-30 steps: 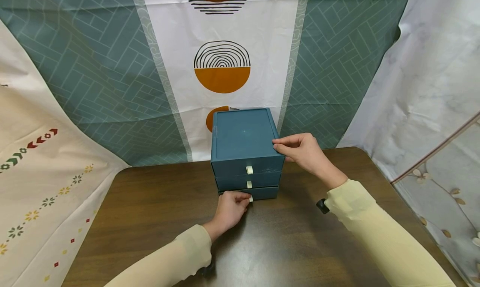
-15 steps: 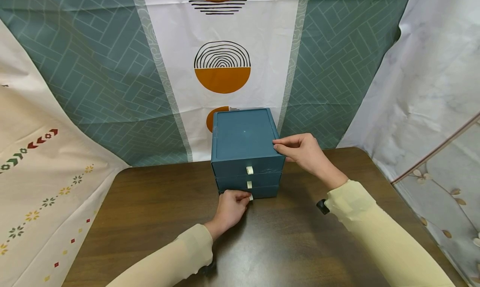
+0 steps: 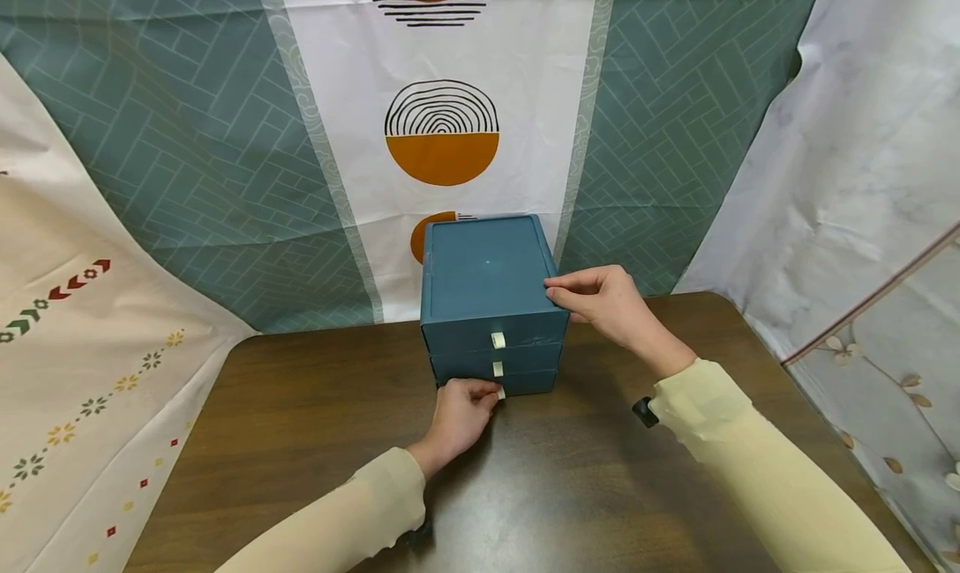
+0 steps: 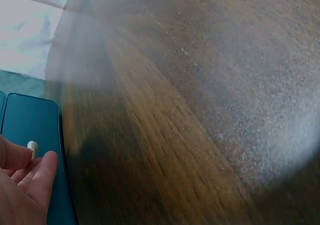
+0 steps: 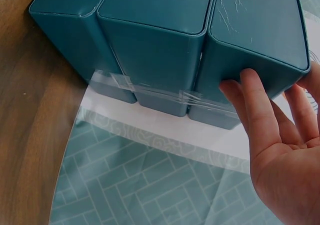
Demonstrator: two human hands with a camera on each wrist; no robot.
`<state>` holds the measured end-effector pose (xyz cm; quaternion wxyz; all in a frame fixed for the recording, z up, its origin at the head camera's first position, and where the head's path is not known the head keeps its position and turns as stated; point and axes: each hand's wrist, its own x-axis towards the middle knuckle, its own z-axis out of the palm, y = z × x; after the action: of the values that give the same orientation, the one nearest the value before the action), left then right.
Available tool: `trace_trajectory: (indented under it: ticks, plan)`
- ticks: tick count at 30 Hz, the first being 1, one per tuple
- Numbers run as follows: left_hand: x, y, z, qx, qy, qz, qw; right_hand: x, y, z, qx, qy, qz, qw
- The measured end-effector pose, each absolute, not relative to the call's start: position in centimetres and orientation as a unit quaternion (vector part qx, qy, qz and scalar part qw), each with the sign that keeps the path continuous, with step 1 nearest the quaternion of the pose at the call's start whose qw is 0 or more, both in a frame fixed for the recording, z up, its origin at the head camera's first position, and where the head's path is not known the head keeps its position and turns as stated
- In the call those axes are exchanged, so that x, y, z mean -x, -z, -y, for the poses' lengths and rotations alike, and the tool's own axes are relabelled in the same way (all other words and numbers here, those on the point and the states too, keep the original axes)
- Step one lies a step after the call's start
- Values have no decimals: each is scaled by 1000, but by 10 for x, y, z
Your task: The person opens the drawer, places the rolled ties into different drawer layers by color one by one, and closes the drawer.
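Note:
A blue three-drawer storage box (image 3: pixel 489 269) stands at the back of the table. Each drawer front has a small cream pull tab. At the bottom drawer (image 3: pixel 532 382) my left hand (image 3: pixel 459 415) has its fingertips on the tab (image 3: pixel 501 394). The left wrist view shows this tab (image 4: pixel 32 146) between thumb and fingers. All three drawers look flush. My right hand (image 3: pixel 609 301) holds the box's top right edge. In the right wrist view, fingers (image 5: pixel 257 100) lie against the side of the top drawer section (image 5: pixel 260 30).
The brown wooden table (image 3: pixel 300 440) extends in front of and beside the box. A patterned cloth (image 3: pixel 442 48) hangs close behind it. More cloths hang at the left (image 3: pixel 82 390) and right (image 3: pixel 847 223). Clear tape (image 5: pixel 150 92) runs across the box's side.
The bottom drawer has slid slightly inward, and the dark gap above it has closed. My left hand moved with it a little. The right hand has stayed on the box edge.

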<state>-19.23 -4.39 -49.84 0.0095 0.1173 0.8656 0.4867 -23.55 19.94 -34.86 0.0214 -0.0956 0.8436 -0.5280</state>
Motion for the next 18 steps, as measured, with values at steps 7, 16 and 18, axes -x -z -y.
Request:
trace_trajectory:
  ticks: [7,16,18]
  plan:
    - [196,486,53,-121,-501,-854,64,242,346,-196,107,519,-847,31]
    - [186,406,63,-203,-434,-866,146,246,350,-202,85,509,-855,48]
    - [182,383,66,-209,-439,-865,124,248,347,-208,76,488,-869,34]
